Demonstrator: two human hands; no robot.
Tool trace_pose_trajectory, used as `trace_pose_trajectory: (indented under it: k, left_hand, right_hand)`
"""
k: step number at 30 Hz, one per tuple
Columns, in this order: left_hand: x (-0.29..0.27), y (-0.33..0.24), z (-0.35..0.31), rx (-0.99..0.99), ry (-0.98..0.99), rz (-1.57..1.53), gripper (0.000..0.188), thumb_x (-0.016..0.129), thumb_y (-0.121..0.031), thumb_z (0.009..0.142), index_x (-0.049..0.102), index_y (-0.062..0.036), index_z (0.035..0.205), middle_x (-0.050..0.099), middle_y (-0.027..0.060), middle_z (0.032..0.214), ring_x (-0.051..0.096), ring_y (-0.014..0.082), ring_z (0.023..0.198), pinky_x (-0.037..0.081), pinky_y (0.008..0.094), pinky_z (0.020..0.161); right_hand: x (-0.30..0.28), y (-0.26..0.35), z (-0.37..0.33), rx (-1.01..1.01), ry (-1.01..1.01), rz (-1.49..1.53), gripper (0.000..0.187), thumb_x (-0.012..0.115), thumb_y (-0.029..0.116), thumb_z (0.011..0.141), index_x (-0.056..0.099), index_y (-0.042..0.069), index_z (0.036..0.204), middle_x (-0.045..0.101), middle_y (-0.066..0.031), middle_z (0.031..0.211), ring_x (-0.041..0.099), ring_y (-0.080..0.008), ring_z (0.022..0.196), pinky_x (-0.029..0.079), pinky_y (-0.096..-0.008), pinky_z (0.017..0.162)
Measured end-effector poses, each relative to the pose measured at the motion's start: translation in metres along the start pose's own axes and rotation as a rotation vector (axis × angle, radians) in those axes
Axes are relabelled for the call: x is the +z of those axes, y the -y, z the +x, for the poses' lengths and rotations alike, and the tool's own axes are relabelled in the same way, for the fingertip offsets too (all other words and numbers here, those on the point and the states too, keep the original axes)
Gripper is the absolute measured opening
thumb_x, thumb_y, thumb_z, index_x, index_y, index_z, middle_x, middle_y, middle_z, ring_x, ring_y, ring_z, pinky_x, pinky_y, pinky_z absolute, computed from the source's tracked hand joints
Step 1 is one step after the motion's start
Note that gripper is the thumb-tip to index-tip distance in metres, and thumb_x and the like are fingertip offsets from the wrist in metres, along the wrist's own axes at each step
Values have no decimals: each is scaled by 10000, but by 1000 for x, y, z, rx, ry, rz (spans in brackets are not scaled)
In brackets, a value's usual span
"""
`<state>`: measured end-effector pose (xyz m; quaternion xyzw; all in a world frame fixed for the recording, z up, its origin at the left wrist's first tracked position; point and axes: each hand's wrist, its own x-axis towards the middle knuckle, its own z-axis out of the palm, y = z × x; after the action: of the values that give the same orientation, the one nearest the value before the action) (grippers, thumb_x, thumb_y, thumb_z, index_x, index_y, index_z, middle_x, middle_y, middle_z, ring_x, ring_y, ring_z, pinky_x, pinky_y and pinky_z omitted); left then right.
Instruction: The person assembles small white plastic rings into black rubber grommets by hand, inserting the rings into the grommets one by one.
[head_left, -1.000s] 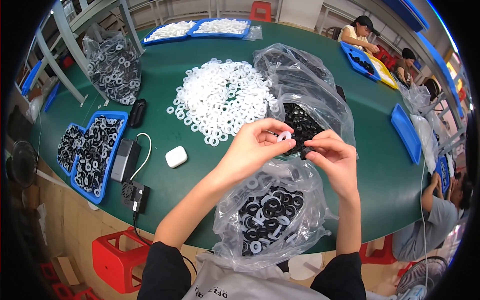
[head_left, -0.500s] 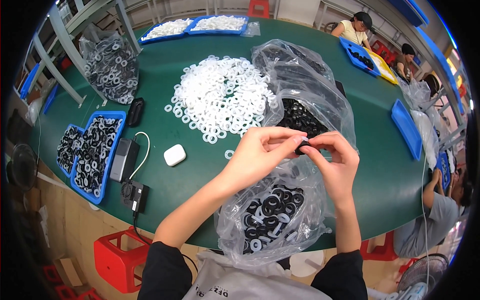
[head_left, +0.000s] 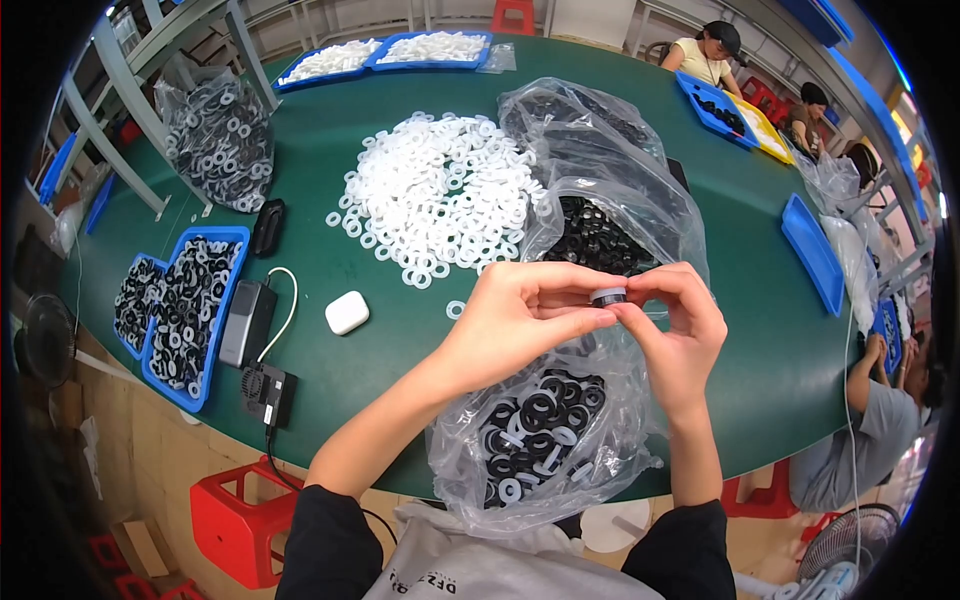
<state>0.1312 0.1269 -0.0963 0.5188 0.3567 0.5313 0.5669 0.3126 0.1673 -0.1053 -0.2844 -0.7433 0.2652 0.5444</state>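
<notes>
Between the fingertips of my left hand point(head_left: 515, 315) and my right hand point(head_left: 680, 330) is a small black ring with a translucent white washer point(head_left: 608, 297) lying on its top. Both hands are closed on it, thumbs below and fingers above. Just beyond them lies a clear plastic bag point(head_left: 655, 215) with black rings point(head_left: 595, 240) in its mouth. Under my wrists, near the table's front edge, an open clear bag point(head_left: 620, 440) contains black rings paired with white washers point(head_left: 540, 410). A wide heap of white washers point(head_left: 430, 200) spreads over the green table to the far left of my hands.
At left are blue trays point(head_left: 222, 320) of mixed rings, a power bank point(head_left: 248, 318), a small fan point(head_left: 268, 392) and a white case point(head_left: 347, 312). A filled bag point(head_left: 220, 140) stands behind. Blue trays point(head_left: 430, 64) of white parts line the back. Other people sit at right.
The ring has been tilted so that its side and the washer on top now show. My fingers have straightened along it, and both hands sit slightly lower.
</notes>
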Motion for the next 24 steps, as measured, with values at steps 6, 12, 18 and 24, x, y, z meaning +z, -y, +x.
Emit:
trace_pose_trajectory:
  k: [6,12,18,24]
  left_hand:
    - [0,1,-3,77,-33,144,296,693,13,853,663,40,1146,705,134,1045,678,155,960,556,269,837]
    - [3,-23,-14,30,78,393,215,699,-69,868,646,22,1056,718,99,944,701,150,890,545,278,812]
    - [-2,-19,-25,213,461,856,221,697,-198,873,642,-11,978,684,130,914,673,294,889,527,346,780]
    - [-21,-22,-4,151,49,691,153,641,-118,892,670,-13,999,710,99,883,687,209,807,525,315,758]
  right_hand:
    - [3,0,-4,4,-15,-11,244,790,-33,722,667,-1,931,640,-59,840,610,-118,709,494,-240,648]
    - [-29,-6,15,469,273,396,106,640,67,909,642,-22,966,638,-35,784,592,-89,710,482,-233,674]
    - [-35,-41,19,454,185,-67,173,553,140,967,629,-11,1006,639,-87,711,606,-136,671,485,-269,648]
    - [-34,-103,-7,391,511,-669,185,638,78,834,622,-7,997,669,-177,885,638,-370,891,501,-448,797]
